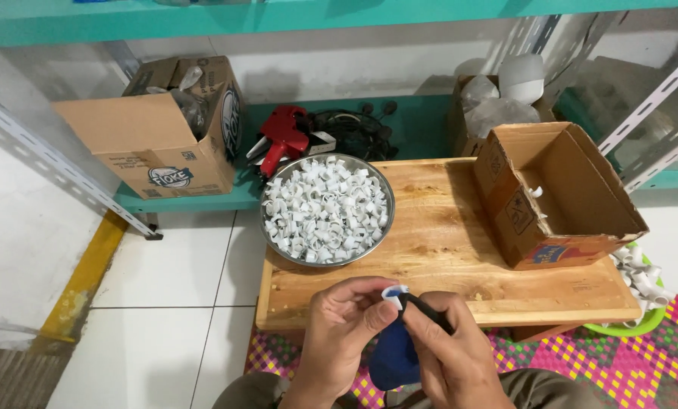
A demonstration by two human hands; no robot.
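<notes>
Clip [394,292], white, pinched in left hand [339,333] grip at worktop [445,250] near edge, touching black tool [428,312] gripped by right hand [453,356].

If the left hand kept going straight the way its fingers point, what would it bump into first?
The left hand points toward the right hand; its fingertips already touch the small white piece held between them, so that comes first.
</notes>
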